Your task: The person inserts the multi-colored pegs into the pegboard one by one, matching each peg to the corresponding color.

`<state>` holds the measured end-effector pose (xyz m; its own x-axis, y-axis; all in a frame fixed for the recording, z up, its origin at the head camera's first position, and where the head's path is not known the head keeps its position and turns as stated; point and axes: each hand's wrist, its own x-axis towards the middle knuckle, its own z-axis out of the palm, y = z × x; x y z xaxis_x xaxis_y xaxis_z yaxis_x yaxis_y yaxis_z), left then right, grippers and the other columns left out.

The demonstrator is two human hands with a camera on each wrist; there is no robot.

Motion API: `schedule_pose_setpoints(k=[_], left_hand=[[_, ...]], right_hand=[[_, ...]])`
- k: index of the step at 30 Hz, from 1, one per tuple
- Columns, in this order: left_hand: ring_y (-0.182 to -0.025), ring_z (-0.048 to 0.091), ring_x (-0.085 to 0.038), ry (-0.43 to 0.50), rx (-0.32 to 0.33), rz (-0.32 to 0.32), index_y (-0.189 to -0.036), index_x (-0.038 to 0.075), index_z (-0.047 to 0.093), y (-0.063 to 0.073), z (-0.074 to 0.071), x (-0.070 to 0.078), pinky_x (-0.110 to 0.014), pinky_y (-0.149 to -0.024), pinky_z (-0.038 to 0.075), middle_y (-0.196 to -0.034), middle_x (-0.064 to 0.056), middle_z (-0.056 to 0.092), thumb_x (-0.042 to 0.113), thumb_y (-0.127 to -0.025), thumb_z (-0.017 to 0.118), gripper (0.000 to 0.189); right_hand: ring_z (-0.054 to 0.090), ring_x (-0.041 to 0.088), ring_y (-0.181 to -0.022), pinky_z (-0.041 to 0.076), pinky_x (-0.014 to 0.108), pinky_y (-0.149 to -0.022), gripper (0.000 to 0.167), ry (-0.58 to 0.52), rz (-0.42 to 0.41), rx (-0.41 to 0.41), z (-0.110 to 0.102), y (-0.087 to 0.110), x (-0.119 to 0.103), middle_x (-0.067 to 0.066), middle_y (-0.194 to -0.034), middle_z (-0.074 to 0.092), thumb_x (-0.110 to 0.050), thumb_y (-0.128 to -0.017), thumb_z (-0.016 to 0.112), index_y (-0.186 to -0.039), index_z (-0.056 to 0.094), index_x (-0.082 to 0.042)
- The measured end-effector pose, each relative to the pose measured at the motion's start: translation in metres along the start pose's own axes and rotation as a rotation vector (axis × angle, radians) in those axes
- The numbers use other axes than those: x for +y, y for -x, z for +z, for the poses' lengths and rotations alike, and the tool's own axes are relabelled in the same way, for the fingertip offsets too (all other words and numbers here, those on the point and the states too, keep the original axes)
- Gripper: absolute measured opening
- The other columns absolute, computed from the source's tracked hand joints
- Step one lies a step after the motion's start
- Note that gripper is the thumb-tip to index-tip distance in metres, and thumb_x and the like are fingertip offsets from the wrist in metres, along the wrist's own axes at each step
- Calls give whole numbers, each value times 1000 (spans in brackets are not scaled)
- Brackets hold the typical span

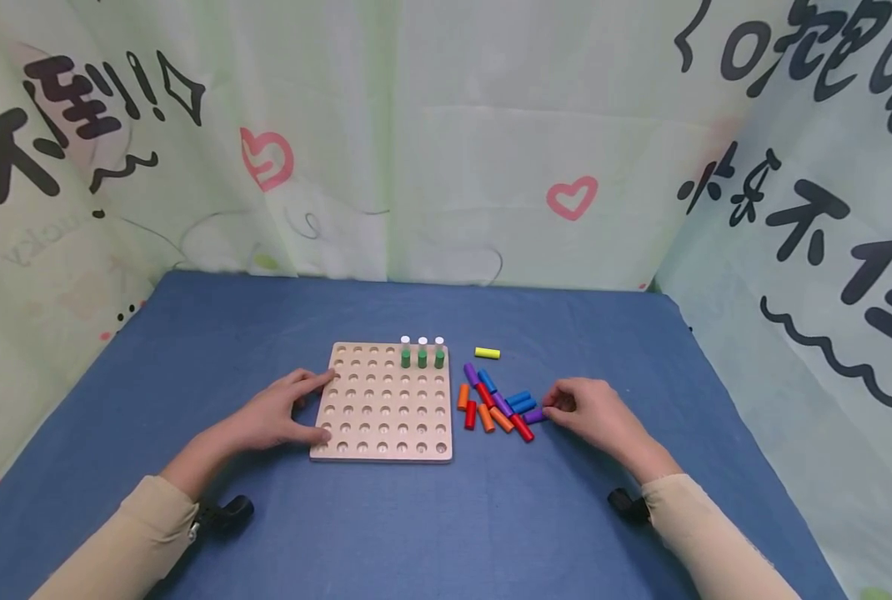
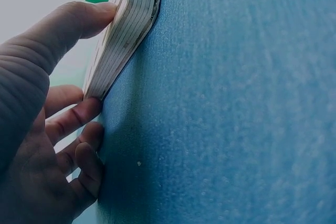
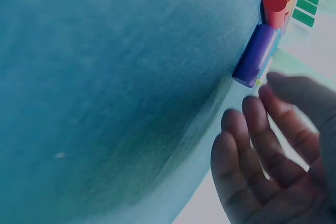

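A wooden pegboard [image 1: 386, 457] lies on the table with rows of round holes. Three white pegs [image 1: 422, 342] and three green pegs [image 1: 422, 360] stand at its back right. My left hand [image 1: 266, 415] is at the board's left side, thumb on the near corner, forefinger farther back on the edge. In the left wrist view, the thumb [image 2: 79, 19] touches the board's rim. My right hand [image 1: 596, 410] is beside a purple peg [image 1: 534, 416] at the right of a loose pile. The right wrist view shows a small gap between its bent fingertips [image 3: 254, 109] and that peg [image 3: 255, 59].
Loose red [image 1: 470, 415], orange [image 1: 486, 417], blue [image 1: 519, 398] and purple pegs lie right of the board. A yellow peg [image 1: 487, 353] lies apart behind them. Blue cloth [image 1: 491, 533] covers the table, and printed curtains [image 1: 476, 167] hang behind and at both sides.
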<state>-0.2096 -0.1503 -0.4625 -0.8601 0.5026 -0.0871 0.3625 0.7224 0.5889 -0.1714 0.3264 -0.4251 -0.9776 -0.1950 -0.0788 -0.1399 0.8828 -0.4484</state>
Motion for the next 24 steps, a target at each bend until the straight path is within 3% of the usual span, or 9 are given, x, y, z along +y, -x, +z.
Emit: schedule_pose_setpoints(k=[6, 15, 24], left_hand=[[-106, 51, -24, -3, 3, -4, -159, 11, 42, 0, 0, 0, -41, -88, 42, -129, -10, 55, 50, -81, 85, 97], [-110, 52, -26, 10, 0, 0, -159, 10, 43, 1, 0, 1, -44, -91, 43, -131, -10, 55, 49, -81, 85, 97], [-109, 52, -25, 3, 1, -4, -159, 9, 42, 1, 0, 1, -43, -90, 43, -132, -11, 55, 49, -81, 85, 97]], right_hand=[[58, 12, -83, 50, 34, -73, 14, 53, -61, 0, 6, 4, 0, -3, -93, 66, -20, -88, 83, -98, 74, -18], [55, 12, -79, 47, 32, -70, 20, 79, -86, -21, 9, 3, -4, -5, -86, 61, -14, -86, 84, -85, 65, -20], [55, 13, -83, 50, 34, -74, 18, 95, -105, -3, 6, 3, -1, -2, -93, 61, -10, -89, 78, -106, 73, -12]])
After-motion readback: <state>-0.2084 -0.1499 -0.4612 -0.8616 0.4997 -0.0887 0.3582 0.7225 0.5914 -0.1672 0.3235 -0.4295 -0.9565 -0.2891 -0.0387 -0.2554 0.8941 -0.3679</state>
